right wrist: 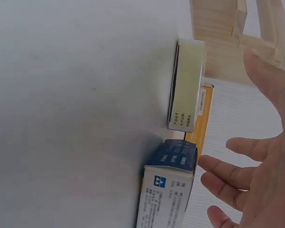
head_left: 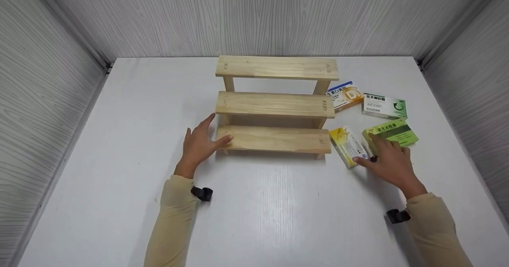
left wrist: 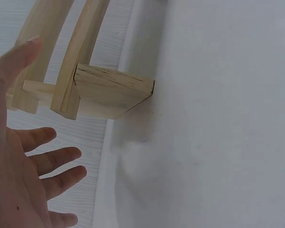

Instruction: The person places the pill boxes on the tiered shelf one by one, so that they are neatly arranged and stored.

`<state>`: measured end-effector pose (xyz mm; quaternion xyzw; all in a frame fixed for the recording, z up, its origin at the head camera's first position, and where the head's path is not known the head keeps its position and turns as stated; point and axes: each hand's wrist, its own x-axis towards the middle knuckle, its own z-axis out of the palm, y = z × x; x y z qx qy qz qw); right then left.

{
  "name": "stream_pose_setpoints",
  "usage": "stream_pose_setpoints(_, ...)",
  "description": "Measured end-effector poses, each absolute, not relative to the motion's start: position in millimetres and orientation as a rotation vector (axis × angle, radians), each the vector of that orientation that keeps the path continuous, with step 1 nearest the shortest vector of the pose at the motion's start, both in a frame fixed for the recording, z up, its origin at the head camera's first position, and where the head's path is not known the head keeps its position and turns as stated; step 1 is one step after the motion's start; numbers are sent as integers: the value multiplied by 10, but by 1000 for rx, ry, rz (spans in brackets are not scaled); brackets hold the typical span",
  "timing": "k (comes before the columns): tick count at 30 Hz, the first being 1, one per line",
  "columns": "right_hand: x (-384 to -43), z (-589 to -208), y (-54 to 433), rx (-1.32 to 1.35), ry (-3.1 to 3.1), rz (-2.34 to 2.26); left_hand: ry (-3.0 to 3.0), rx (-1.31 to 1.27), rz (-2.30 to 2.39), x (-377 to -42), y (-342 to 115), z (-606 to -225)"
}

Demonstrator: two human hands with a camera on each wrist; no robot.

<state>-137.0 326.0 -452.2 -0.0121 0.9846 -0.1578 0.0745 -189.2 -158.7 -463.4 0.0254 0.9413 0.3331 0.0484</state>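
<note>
Altogether, five boxes (head_left: pixel 346 147) lie beside one three-step wooden stand (head_left: pixel 274 104); left hand (head_left: pixel 198 145) spread wide near it, right hand (head_left: pixel 393 161) spread over boxes.

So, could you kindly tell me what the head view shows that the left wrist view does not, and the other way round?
Only the head view shows the right hand, the yellow-and-white medicine box, the lime-green one, the white-and-green one, the orange-and-white one marked D, and the tan sleeves.

Only the left wrist view shows the left palm, with a small dark spot on it.

Both show the left hand, the tiered wooden stand and the white tabletop.
</note>
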Motion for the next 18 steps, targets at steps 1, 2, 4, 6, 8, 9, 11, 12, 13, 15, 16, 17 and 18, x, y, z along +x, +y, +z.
stream_pose_setpoints(1,-1350,-4536,3255,-43,2959,-451,2842,73,1062,-1889,-1581,-4643)
stream_pose_setpoints(2,-1331,-4549,3251,-51,2967,-427,2816,71,1104,-1887,-1576,-4653)
stream_pose_setpoints(4,-1296,-4579,3243,-74,2999,-371,2767,53,1188,-1883,-1566,-4677)
stream_pose_setpoints(6,-1265,-4610,3235,-101,3043,-309,2731,38,1246,-1879,-1561,-4706)
stream_pose_setpoints(8,-1238,-4644,3229,-127,3082,-259,2710,32,1282,-1878,-1558,-4736)
stream_pose_setpoints(9,-1225,-4657,3225,-136,3099,-239,2702,22,1296,-1877,-1555,-4749)
stream_pose_setpoints(11,-1206,-4675,3217,-143,3117,-212,2684,6,1318,-1873,-1551,-4771)
stream_pose_setpoints(12,-1200,-4680,3212,-145,3117,-198,2679,-3,1325,-1871,-1548,-4780)
stream_pose_setpoints(13,-1196,-4682,3206,-143,3114,-190,2676,-12,1331,-1871,-1544,-4789)
stream_pose_setpoints(15,-1193,-4677,3192,-136,3104,-171,2672,-30,1344,-1873,-1534,-4802)
stream_pose_setpoints(16,-1194,-4674,3186,-133,3095,-161,2673,-31,1348,-1876,-1529,-4808)
stream_pose_setpoints(17,-1193,-4670,3180,-134,3089,-152,2678,-28,1347,-1881,-1524,-4813)
stream_pose_setpoints(18,-1193,-4667,3175,-134,3084,-142,2683,-24,1346,-1885,-1518,-4816)
